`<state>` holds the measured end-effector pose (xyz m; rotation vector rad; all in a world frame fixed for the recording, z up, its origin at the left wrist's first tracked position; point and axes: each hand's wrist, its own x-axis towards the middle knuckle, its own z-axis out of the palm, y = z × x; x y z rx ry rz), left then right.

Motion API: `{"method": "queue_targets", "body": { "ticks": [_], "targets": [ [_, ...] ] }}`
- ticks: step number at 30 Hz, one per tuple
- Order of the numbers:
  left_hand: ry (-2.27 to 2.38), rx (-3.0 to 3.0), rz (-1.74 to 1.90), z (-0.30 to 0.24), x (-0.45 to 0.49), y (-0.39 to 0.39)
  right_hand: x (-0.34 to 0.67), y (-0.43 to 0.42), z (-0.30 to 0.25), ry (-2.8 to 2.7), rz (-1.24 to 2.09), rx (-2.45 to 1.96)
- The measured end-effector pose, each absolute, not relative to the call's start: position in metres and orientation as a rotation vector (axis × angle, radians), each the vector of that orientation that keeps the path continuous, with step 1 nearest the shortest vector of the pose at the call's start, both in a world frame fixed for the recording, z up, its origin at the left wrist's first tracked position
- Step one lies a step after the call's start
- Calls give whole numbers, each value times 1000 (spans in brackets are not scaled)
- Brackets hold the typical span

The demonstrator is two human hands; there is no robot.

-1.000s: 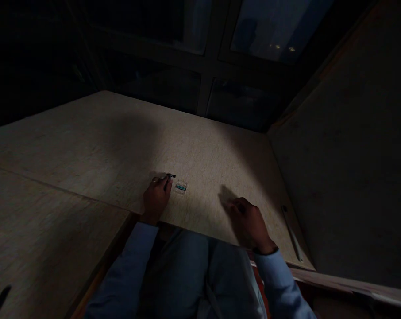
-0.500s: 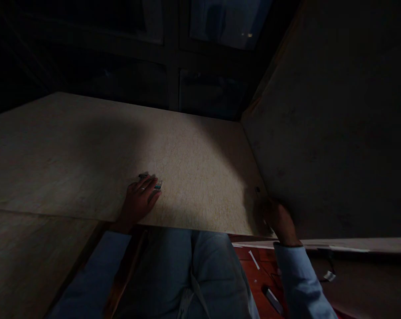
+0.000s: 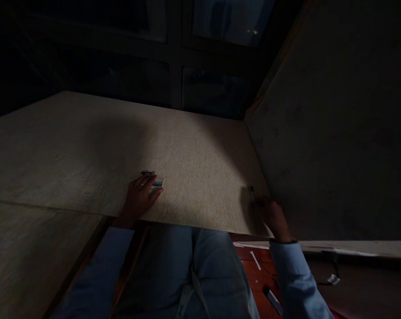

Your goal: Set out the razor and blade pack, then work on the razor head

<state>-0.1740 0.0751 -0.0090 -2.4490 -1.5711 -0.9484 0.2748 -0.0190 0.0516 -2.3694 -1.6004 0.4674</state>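
My left hand [image 3: 140,196] lies palm down near the front edge of the pale stone surface [image 3: 194,155], its thumb held away from the outstretched fingers. By its fingertips is a small dark object [image 3: 147,172]. A thin teal-marked piece [image 3: 157,183] shows between the fingers and thumb; both are partly covered, and their kind is unclear. Near the wall on the right, my right hand [image 3: 271,216] has its fingers closed round a slim pen-like stick [image 3: 252,192]. Its dark end points away from me, and the rest is hidden by the hand.
A dim wall [image 3: 336,133] rises along the right side, and dark window frames [image 3: 175,79] stand behind the surface. Below, on the reddish floor, lie a white strip [image 3: 255,260] and a grey-and-black object [image 3: 274,300]. A cable with a white tag [image 3: 333,279] hangs at lower right.
My right hand has shifted a little left, away from the wall, and more of the pen-like stick shows. My left hand stays beside the small objects. The view has shifted slightly.
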Motion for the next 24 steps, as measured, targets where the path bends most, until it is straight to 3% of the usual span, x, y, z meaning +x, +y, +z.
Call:
{"method": "queue_targets", "body": {
  "ticks": [6,17,24],
  "targets": [
    [-1613,-2459,-972,-7,-173,71,202,3,50,-1719,575,-2231],
    [-1772,-2308,-1341,-7,-180,66,59,60,68,-2047,798,-1924],
    [-1898,-2244,-1304,-10,-180,67,12,92,56,-2092,855,-1797]
  ]
}}
